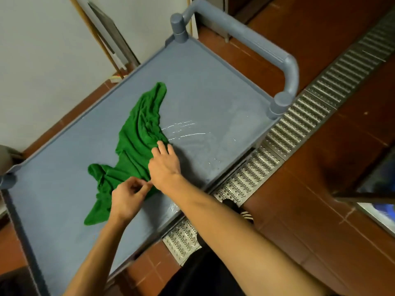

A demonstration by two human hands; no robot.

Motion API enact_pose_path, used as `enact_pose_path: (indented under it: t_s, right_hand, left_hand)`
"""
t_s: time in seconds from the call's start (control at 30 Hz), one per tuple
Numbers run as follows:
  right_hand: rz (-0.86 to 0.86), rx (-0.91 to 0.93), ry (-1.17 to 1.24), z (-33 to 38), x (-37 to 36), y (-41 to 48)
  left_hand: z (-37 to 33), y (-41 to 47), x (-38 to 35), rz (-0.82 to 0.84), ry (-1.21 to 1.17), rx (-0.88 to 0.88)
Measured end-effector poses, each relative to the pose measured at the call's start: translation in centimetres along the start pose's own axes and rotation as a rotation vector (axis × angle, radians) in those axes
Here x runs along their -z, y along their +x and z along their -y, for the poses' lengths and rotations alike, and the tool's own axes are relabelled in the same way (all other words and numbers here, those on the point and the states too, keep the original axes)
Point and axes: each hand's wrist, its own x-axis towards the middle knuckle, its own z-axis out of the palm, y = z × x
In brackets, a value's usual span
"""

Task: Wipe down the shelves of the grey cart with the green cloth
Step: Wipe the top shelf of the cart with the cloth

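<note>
Green cloth point(136, 146) lies on grey cart point(213, 92), left hand point(128, 199) pinching, right hand point(165, 165) touching.

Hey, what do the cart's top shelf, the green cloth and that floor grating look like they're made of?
Top shelf: probably moulded plastic, matte grey, one-piece raised rim. Green cloth: soft woven or terry fabric, bunches in deep folds. Floor grating: likely steel, silvery with punched ridges.

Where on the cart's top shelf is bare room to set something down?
Widest patch: the top shelf between the green cloth and the handle, partly wet. Another: between cloth and the near-left rim. Crowded at the cloth's near edge, where left hand and right hand touch it.
</note>
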Motion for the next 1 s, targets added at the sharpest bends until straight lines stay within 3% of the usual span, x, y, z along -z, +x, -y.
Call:
enact_pose_path:
  t_s: [0.17,0.43,0.57,0.67,0.73,0.8,0.9,1.0]
  right_hand:
    - [0.015,-0.088,0.046,-1.5,0.1,-1.4]
    - [0.017,-0.071,-0.101,-3.9,1.8,-1.7]
    - [0.113,-0.069,-0.169,-4.9,3.1,-1.0]
    - [0.120,-0.011,-0.202,-5.6,3.7,-0.1]
    - [0.019,0.056,-0.207,-5.7,3.7,0.5]
    - [-0.092,0.146,-0.126,-5.7,3.1,1.0]
    - [-0.003,0.299,-0.113,-5.6,1.2,2.0]
    - [0.099,0.376,-0.246,-5.9,-0.9,2.8]
  left_hand:
    - [-0.1,0.0,1.1,-0.051,-0.029,0.045]
    - [-3.9,-1.5,0.0,0.035,-0.100,0.014]
    - [-5.4,-2.2,-1.0,0.102,-0.201,-0.013]
    - [-5.6,-1.7,-2.1,-0.078,-0.035,-0.027]
    - [-5.4,-1.1,-2.6,-0.171,0.062,-0.023]
    - [-4.7,-0.3,-3.2,-0.047,0.174,0.014]
    - [-3.5,0.1,-4.7,0.125,0.344,0.033]
    - [-3.0,-0.3,-6.0,0.038,0.299,0.038]
